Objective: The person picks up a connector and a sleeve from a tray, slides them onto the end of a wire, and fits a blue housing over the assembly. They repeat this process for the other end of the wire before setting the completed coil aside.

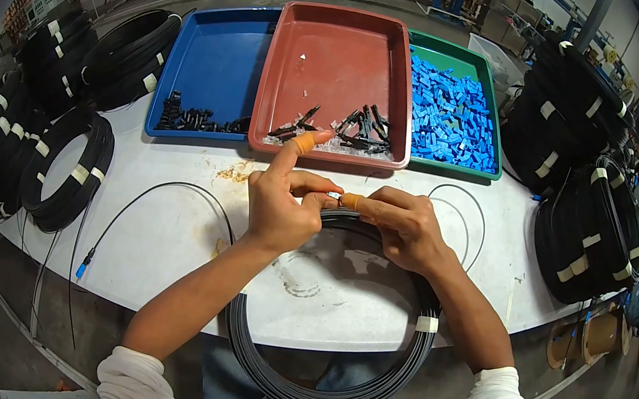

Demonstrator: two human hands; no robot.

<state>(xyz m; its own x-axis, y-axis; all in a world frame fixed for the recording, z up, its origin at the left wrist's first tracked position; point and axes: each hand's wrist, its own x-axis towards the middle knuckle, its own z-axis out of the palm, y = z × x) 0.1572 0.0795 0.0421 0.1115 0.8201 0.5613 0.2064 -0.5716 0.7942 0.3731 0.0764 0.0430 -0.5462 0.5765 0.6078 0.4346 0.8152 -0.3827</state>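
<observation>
A small white-and-dark connector piece (334, 195) sits between my fingertips, mostly covered by them. My left hand (285, 207) pinches it with thumb and fingers, while a finger wrapped in orange tape points up toward the red tray (343, 53). From the other side my right hand (403, 225), also with orange tape on a finger, is closed on the same piece. Just below both hands lies a coil of black cable (322, 396), reaching over the table's front edge and bound with white tape (427, 324). A cable end with a blue connector (81, 270) rests at the left.
A blue tray (212, 57) holds black parts; the red tray has black pieces and clear bits. Blue connectors (450, 112) fill much of the green tray (458, 169). Black cable coils stand at the left (69, 168) and right (590, 234) of the white table (151, 256).
</observation>
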